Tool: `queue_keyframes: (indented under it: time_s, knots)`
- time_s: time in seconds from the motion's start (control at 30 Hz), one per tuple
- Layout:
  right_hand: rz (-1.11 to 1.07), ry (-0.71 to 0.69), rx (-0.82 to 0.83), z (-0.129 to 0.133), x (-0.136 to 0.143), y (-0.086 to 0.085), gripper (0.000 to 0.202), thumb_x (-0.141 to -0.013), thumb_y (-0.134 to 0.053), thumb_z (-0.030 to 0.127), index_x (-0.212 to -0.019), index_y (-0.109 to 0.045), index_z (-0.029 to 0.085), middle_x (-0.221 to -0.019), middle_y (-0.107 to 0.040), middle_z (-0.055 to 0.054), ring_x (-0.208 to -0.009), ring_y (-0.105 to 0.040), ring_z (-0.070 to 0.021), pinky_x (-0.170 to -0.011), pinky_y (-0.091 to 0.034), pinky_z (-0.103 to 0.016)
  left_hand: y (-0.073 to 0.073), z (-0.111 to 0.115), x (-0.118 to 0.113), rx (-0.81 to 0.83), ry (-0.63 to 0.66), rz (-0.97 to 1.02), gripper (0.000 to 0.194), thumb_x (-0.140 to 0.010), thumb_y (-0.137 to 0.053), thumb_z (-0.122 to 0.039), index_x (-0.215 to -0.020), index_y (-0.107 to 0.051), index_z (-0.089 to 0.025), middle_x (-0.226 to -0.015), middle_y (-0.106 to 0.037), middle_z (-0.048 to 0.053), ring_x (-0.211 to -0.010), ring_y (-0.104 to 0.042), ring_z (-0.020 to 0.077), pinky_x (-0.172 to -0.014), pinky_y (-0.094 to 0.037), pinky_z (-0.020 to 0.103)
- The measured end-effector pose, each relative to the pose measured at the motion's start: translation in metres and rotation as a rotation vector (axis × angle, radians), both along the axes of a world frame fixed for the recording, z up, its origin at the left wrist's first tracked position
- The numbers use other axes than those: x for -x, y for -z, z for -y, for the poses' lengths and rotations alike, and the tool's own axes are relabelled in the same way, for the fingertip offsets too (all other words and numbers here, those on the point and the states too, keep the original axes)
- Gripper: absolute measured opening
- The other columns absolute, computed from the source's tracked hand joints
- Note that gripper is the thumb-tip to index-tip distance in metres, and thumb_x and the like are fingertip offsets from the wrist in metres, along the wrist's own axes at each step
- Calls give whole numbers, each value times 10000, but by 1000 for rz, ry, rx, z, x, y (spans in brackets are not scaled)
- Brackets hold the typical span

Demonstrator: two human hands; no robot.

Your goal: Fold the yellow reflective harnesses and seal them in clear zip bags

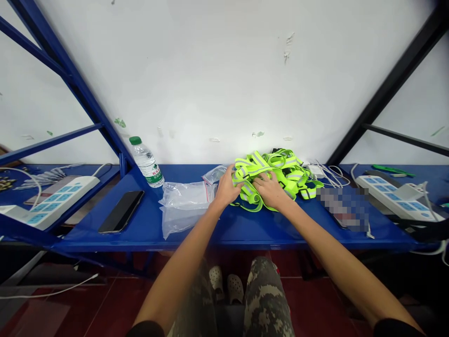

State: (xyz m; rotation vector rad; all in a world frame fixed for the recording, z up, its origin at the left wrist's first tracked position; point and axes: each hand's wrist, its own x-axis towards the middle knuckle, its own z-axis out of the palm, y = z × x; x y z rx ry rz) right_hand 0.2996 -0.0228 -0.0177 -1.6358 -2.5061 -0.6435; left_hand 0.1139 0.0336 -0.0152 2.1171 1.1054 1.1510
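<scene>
Lime-yellow straps (289, 161): heaped on the blue table (245, 236) ahead of both hands, spilling beyond the right one; grey reflective stripes, loops overlapping.
Left hand (228, 188): fingers curled, gripping bands at the heap's left edge.
Right hand (271, 189): fingers bent into the near side; whether closed on a band, could not tell.
Heap progress: handling looked early; no strap lay sorted apart, most were jumbled, so nearly all seemed left to deal with.
Clear plastic bags (185, 199): flat, just left of the left hand; no contents made out.
Bottle (149, 164): farther left, green cap on; liquid level unclear.
</scene>
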Motion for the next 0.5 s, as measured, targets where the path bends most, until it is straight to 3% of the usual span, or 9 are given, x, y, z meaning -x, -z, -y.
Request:
queue_keyframes:
  time_s: [0.1,0.17,0.27,0.37,0.43,0.5]
  knots:
    - [-44,14,13,-5,-1,1,260,-844,-414,45,-932,-642,134,-975,-678,-147,-1075,-496,-328,-954,-235,-518,-2,4,3,6,-10,-18,701,-737,-704,-184,-1377,-421,-146,-1203,-636,133,-1129,-594,287,-1016,-435,446]
    - [-137,26,16,-6,-5,-1,262,-757,-478,33,-934,-637,143,-999,-682,-135,-1082,-505,-314,-954,-244,-488,-3,6,5,8,-38,-49,677,-753,-697,-203,-1374,-432,-143,-1206,-638,141,-1134,-590,299,-1011,-435,454]
    - [-343,63,1,-5,-14,-9,411,-605,-526,30,-980,-620,172,-1048,-681,-92,-1095,-513,-280,-955,-260,-430,-3,8,5,-6,-114,-84,631,-786,-672,-226,-1368,-445,-135,-1222,-625,163,-1160,-573,316,-1013,-427,471]
    - [-449,86,-3,1,-21,-20,447,-556,-532,49,-974,-609,190,-986,-668,-71,-1054,-530,-264,-936,-271,-399,-3,10,3,-54,-143,-63,626,-797,-661,-238,-1372,-436,-132,-1271,-589,178,-1225,-525,327,-1046,-394,484]
    - [-471,111,-20,6,-23,-27,441,-548,-528,55,-960,-606,191,-935,-648,-70,-999,-540,-263,-898,-278,-390,-6,13,1,-52,-61,-4,710,-773,-703,-284,-1400,-401,-142,-1310,-559,174,-1255,-496,322,-1073,-367,477]
    - [-479,131,-46,11,-22,-33,443,-542,-522,57,-957,-600,190,-894,-628,-68,-945,-536,-263,-848,-279,-376,-10,16,-1,83,101,94,818,-781,-711,-385,-1459,-315,-156,-1282,-572,165,-1204,-538,297,-1049,-396,453]
